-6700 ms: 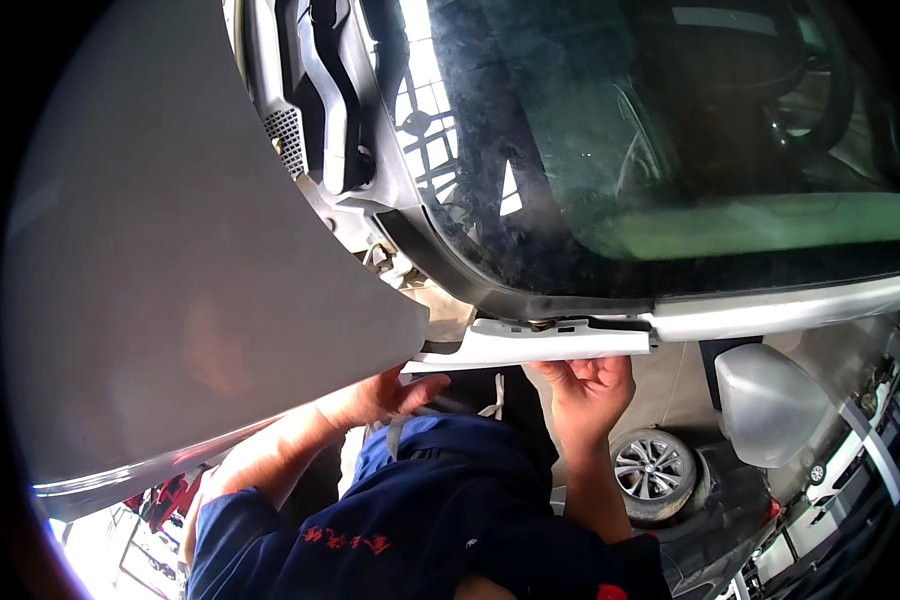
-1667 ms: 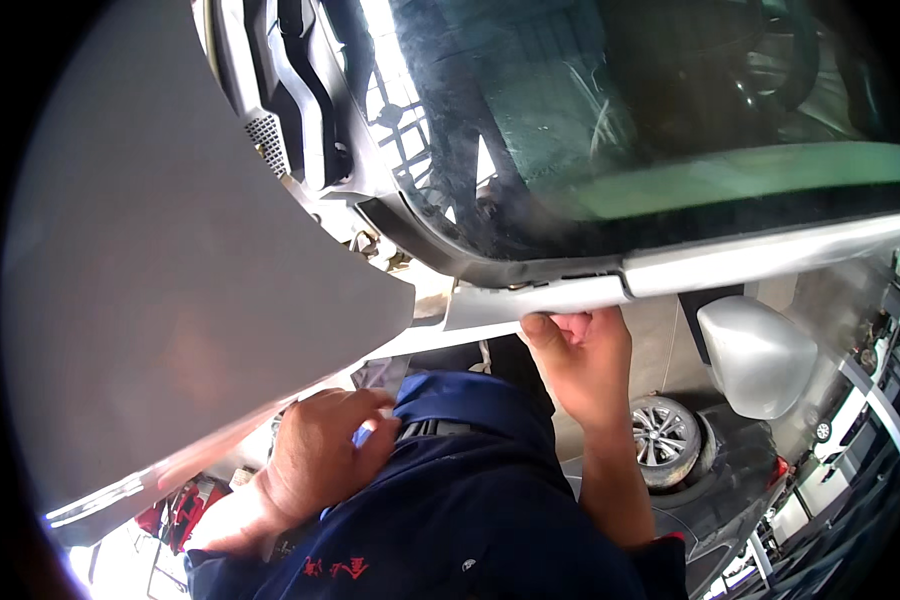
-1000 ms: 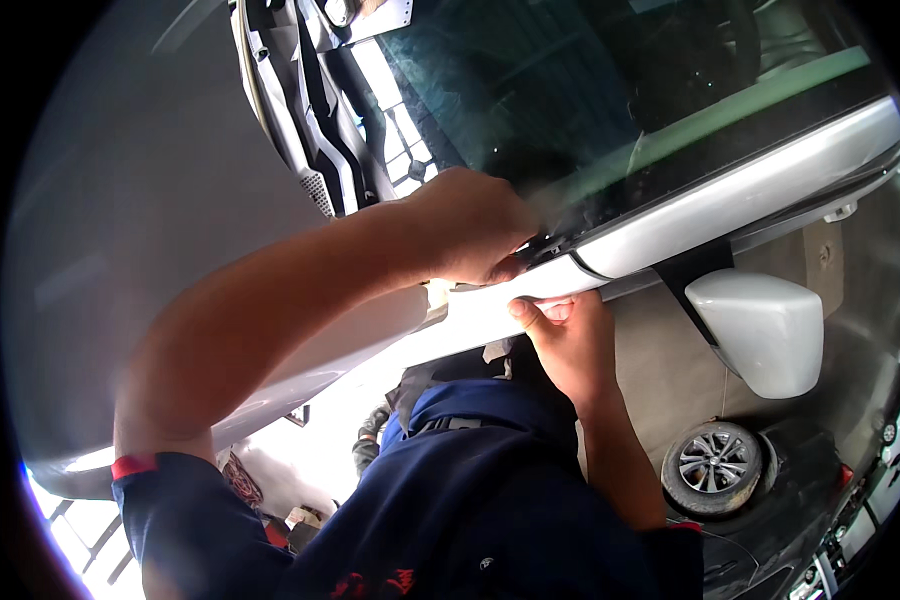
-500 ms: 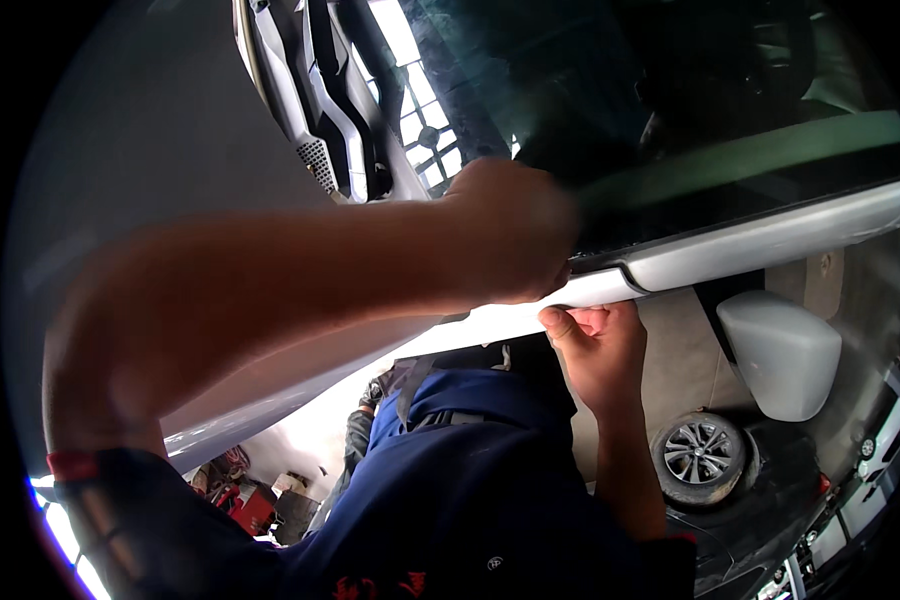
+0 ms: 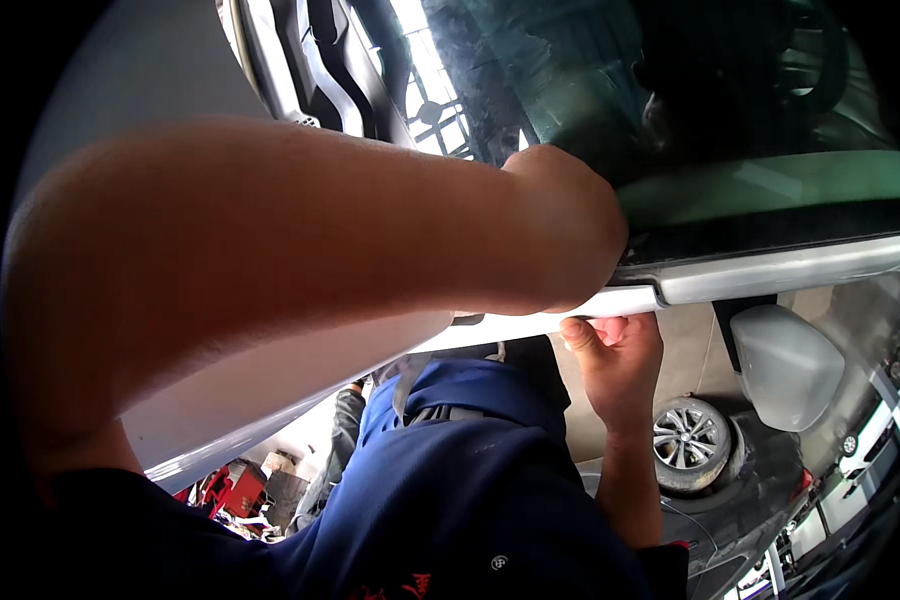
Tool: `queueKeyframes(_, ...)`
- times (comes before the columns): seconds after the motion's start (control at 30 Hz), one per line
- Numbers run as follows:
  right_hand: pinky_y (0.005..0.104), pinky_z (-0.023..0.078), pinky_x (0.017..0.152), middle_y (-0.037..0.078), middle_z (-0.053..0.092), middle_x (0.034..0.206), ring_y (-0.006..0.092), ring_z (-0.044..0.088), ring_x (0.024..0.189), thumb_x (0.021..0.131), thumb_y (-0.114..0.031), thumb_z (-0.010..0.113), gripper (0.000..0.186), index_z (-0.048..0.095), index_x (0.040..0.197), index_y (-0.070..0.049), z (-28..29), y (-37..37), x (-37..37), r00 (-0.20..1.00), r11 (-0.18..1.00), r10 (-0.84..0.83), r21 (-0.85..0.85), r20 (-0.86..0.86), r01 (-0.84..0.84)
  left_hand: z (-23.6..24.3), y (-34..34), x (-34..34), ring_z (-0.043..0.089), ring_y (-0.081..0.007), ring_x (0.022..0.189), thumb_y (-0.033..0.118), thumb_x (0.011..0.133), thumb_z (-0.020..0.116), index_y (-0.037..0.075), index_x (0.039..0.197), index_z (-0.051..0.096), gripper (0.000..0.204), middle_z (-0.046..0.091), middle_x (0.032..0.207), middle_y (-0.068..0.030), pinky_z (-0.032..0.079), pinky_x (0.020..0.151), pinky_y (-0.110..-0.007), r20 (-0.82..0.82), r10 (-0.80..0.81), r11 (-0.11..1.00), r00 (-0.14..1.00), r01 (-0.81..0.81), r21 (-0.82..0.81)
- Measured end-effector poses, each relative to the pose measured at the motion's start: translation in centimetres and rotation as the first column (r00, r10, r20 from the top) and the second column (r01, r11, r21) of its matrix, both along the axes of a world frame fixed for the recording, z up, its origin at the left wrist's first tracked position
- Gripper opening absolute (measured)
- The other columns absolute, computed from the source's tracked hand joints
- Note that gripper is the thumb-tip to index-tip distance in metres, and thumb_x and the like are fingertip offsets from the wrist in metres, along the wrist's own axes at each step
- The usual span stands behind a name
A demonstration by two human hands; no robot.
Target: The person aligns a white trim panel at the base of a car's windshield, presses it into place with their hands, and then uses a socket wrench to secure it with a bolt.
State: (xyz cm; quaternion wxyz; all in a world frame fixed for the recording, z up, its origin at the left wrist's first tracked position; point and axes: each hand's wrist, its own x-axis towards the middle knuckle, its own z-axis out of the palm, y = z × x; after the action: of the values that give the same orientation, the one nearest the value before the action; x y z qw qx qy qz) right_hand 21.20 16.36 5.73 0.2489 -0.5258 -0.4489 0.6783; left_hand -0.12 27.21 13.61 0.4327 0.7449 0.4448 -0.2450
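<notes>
My left arm reaches across from the left, and my left hand [image 5: 570,230] bends down at the lower corner of a car's windscreen [image 5: 570,60]. That hand looks curled like a fist; its fingertips and anything in them are hidden behind its back. Just below it, my right hand [image 5: 620,365] comes up from beneath. Its thumb and bent fingers press at the lower edge of a white trim strip [image 5: 615,300], which runs along the side of the glass. A dark gap parts this strip from a longer white pillar piece [image 5: 790,270] to the right.
The car's bonnet [image 5: 170,80] lies at the upper left, beside the plastic cowl parts [image 5: 320,70]. A pale mirror-like housing [image 5: 788,365] juts out on the right. Beneath it a wheel [image 5: 690,445] shows. Red items [image 5: 238,490] lie on the floor at the lower left.
My left forearm has risen and looks larger, and its hand has shifted right along the windscreen edge. My right hand stays at the strip; the whole view has shifted slightly.
</notes>
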Motion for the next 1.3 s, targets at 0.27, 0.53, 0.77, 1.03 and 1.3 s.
queueKeyframes(0.27, 0.0343, 0.059, 0.092, 0.013, 0.071, 0.115, 0.0175, 0.070, 0.104, 0.095, -0.008, 0.083, 0.043, 0.057, 0.126, 0.005, 0.1, 0.4, 0.1, 0.997, 0.999, 0.035, 0.004, 0.073, -0.035, -0.2, 0.7, -1.0, 0.077, -0.0375, 0.087, 0.022, 0.090, 0.063, 0.001, 0.086, 0.080, 0.027, 0.077, 0.087, -0.0183, 0.061, 0.079, -0.047, -0.006, 0.001, 0.999, 1.000, -0.001, 0.037)
queueKeyframes(0.53, 0.0377, 0.061, 0.098, 0.018, 0.074, 0.119, 0.0228, 0.073, 0.110, 0.094, -0.006, 0.082, 0.046, 0.056, 0.129, 0.008, -0.1, -0.1, 0.0, 0.999, 0.998, -0.009, 0.062, 0.053, 0.006, -0.8, -0.6, -0.9, 0.076, -0.0368, 0.082, 0.025, 0.093, 0.059, 0.003, 0.083, 0.079, 0.031, 0.075, 0.078, -0.0160, 0.061, 0.078, -0.048, 0.051, -0.025, 0.998, 0.998, 0.023, 0.051)
queueKeyframes(0.77, 0.0335, 0.061, 0.091, 0.015, 0.078, 0.111, 0.0182, 0.076, 0.101, 0.088, -0.012, 0.089, 0.047, 0.062, 0.123, 0.006, -0.2, -0.3, 0.2, 0.991, 0.998, -0.027, 0.066, 0.131, 0.019, -0.4, -1.9, -0.2, 0.076, -0.0381, 0.081, 0.028, 0.093, 0.059, 0.006, 0.087, 0.079, 0.031, 0.076, 0.078, -0.0162, 0.060, 0.075, -0.051, 0.011, 0.055, 0.995, 0.998, -0.055, 0.079)
queueKeyframes(1.03, 0.0381, 0.061, 0.079, 0.017, 0.079, 0.093, 0.0269, 0.079, 0.087, 0.082, -0.037, 0.094, 0.050, 0.068, 0.099, 0.001, -0.9, -0.6, 1.9, 0.927, 0.982, 0.005, 0.173, 0.375, -0.075, -2.9, -5.4, 1.7, 0.069, -0.0339, 0.093, 0.043, 0.082, 0.079, 0.005, 0.124, 0.058, 0.061, 0.064, 0.106, -0.0143, 0.057, 0.077, -0.044, 0.314, -0.098, 0.682, 0.944, -0.166, 0.712)
queueKeyframes(1.3, 0.0417, 0.059, 0.071, 0.016, 0.074, 0.081, 0.0324, 0.076, 0.082, 0.076, -0.030, 0.096, 0.039, 0.073, 0.088, -0.001, -1.9, -0.4, 1.9, 0.900, 0.914, -0.077, 0.390, 0.429, -0.107, -7.0, -6.7, 5.3, 0.049, -0.0375, 0.121, 0.048, 0.073, 0.084, 0.009, 0.142, 0.050, 0.086, 0.046, 0.139, -0.0173, 0.044, 0.101, -0.053, 0.349, -0.081, 0.353, 0.934, -0.300, 0.886)
